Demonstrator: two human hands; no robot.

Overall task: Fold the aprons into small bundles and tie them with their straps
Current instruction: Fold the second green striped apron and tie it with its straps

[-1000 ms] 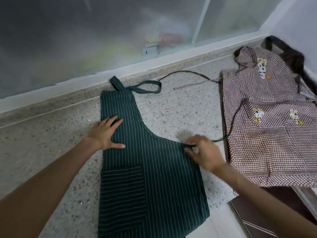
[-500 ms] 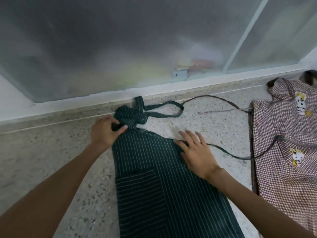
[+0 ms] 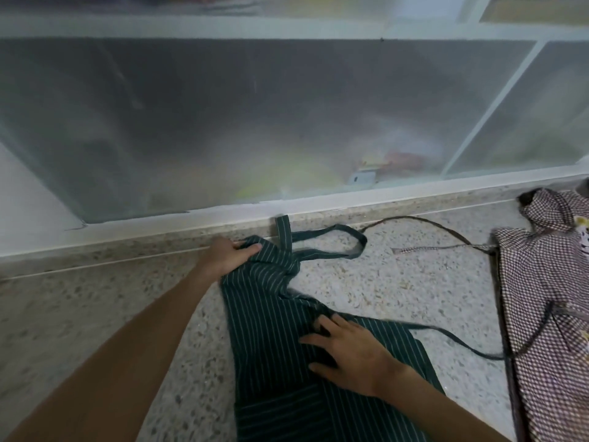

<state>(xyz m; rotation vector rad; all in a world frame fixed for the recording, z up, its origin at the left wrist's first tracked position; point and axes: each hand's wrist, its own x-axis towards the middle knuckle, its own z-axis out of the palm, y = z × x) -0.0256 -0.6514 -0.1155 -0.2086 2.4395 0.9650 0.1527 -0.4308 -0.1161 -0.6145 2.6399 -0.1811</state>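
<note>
A dark green striped apron (image 3: 271, 330) lies folded lengthwise on the speckled stone counter (image 3: 95, 314). Its top is bunched near the back ledge. My left hand (image 3: 228, 256) grips that bunched top corner. My right hand (image 3: 347, 349) lies flat with fingers spread on the apron's middle. The green neck loop (image 3: 347, 240) lies just right of the top, and a dark waist strap (image 3: 459, 341) trails off to the right. A brown checked apron (image 3: 548, 298) with cartoon patches is spread at the far right.
A white ledge (image 3: 159, 224) with frosted sliding panes (image 3: 255, 122) runs along the back of the counter. The checked apron's thin strap (image 3: 427, 223) curves across the counter between the two aprons.
My left hand has pulled the apron's top further back toward the ledge, bunching it more. My right hand slid down onto the apron's middle. The view tilted upward.
</note>
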